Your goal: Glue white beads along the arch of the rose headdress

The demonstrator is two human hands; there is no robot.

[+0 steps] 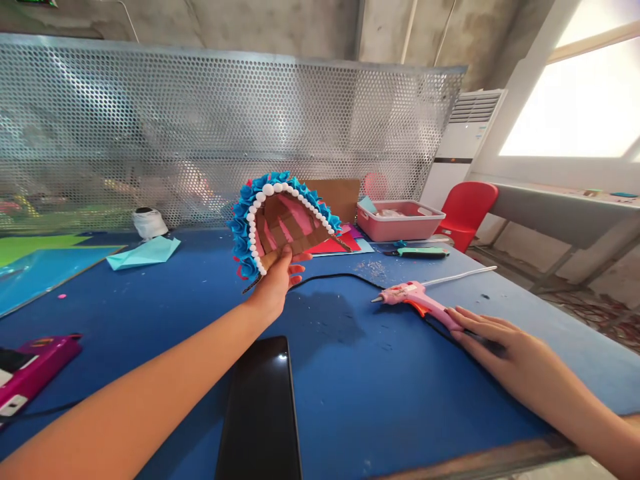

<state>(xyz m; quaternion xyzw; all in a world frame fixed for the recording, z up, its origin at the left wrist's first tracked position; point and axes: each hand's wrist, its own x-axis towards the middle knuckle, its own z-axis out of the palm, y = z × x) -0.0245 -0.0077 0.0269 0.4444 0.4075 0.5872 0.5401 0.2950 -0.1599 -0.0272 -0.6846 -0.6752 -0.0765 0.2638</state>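
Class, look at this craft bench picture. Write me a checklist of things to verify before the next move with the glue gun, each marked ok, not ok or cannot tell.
1. Left hand holds the headpiece: ok, fingers pinch its lower cardboard edge, clear of the table.
2. Right hand on the glue gun: ok, it rests on the handle, fingers not closed around it.
3. Nozzle points away from both hands: ok.
4. Glue stick loaded: ok, it sticks out at the back.
5. Gun heated: cannot tell.
6. Phone out of the way: not ok, it lies close by the left forearm.
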